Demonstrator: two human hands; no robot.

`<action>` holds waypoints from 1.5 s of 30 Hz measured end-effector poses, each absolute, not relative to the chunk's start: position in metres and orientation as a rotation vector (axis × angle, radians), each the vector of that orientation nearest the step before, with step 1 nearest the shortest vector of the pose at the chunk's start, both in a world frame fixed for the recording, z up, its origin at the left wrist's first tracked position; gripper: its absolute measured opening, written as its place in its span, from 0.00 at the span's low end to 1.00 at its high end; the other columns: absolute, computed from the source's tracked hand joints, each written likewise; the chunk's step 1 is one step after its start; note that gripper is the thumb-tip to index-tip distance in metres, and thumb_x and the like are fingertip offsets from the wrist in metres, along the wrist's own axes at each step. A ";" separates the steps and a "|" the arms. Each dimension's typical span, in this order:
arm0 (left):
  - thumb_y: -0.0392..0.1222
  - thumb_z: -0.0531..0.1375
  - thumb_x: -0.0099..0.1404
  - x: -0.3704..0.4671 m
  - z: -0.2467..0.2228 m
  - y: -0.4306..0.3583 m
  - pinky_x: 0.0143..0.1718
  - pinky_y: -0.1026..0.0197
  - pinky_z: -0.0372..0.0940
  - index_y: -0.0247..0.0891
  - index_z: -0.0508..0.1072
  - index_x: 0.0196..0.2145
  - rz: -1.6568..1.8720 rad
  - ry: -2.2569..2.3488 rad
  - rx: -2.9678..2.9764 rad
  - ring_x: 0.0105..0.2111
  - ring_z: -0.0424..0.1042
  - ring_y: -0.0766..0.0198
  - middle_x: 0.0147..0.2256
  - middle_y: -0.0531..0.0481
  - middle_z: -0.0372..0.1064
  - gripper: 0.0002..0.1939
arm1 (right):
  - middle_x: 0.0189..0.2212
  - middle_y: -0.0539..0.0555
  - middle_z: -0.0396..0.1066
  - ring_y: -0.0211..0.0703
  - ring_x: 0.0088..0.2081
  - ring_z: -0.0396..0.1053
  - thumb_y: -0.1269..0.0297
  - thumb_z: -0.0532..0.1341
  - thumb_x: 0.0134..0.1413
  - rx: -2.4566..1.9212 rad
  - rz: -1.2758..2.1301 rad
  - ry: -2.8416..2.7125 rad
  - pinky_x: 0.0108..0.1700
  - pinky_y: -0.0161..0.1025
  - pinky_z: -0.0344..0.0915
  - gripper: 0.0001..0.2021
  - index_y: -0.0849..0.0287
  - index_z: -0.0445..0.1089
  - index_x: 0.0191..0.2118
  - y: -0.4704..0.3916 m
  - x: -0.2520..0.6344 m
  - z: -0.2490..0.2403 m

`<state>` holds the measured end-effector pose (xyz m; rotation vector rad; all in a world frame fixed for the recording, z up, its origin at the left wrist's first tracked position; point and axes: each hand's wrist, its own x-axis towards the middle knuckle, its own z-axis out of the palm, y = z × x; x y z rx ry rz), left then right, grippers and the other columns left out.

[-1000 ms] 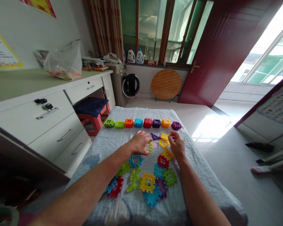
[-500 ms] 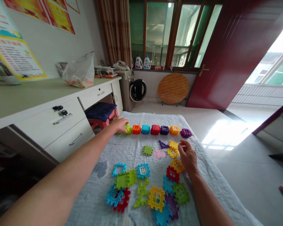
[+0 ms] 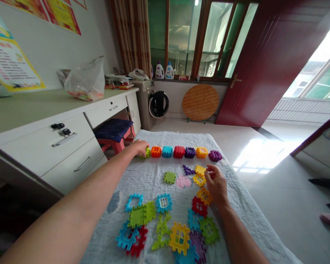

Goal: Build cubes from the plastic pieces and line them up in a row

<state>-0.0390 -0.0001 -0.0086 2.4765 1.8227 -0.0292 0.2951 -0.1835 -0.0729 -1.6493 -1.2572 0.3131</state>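
A row of toy blocks made of notched plastic pieces runs across the far part of the cloth. At its left end my left hand (image 3: 139, 147) is closed around a lime-green block (image 3: 146, 153), partly hidden by the fingers. Beside it in the row is an orange block (image 3: 156, 151), and a purple block (image 3: 215, 156) sits at the right end. My right hand (image 3: 216, 181) hovers over or rests by the yellow pieces (image 3: 199, 179), its fingers bent and apart, nothing visible in them. A purple triangular piece (image 3: 188, 169) and a flat green square (image 3: 169, 177) lie left of it.
Loose notched pieces lie nearer me, among them a yellow window square (image 3: 179, 237), a lime-green panel (image 3: 137, 216) and a red square (image 3: 199, 206). The pale blue cloth (image 3: 154, 183) carries everything. A white desk (image 3: 57, 113) and a stool (image 3: 114, 130) stand left.
The whole view has shifted slightly, moving things a little to the left. My left hand stays at the green block; my right hand stays beside the yellow pieces.
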 end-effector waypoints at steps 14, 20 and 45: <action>0.41 0.63 0.47 -0.021 0.008 -0.050 0.52 0.50 0.56 0.38 0.69 0.48 0.305 1.660 2.681 0.51 0.62 0.45 0.50 0.40 0.66 0.28 | 0.33 0.53 0.70 0.39 0.27 0.65 0.59 0.54 0.50 -1.597 0.317 -1.276 0.34 0.37 0.64 0.15 0.58 0.68 0.41 -0.184 0.293 -0.072; 0.36 0.58 0.56 0.019 -0.006 -0.128 0.48 0.57 0.61 0.39 0.72 0.40 0.282 1.142 2.726 0.44 0.68 0.56 0.42 0.45 0.69 0.12 | 0.33 0.54 0.71 0.39 0.28 0.65 0.60 0.52 0.50 -1.606 0.290 -1.323 0.35 0.37 0.63 0.15 0.58 0.69 0.41 -0.187 0.289 -0.071; 0.35 0.58 0.58 0.048 -0.032 -0.188 0.52 0.52 0.59 0.38 0.69 0.46 0.287 1.202 2.788 0.51 0.62 0.53 0.48 0.43 0.66 0.16 | 0.27 0.54 0.72 0.40 0.23 0.64 0.56 0.53 0.45 -1.667 0.305 -1.243 0.31 0.37 0.60 0.17 0.60 0.71 0.37 -0.187 0.288 -0.066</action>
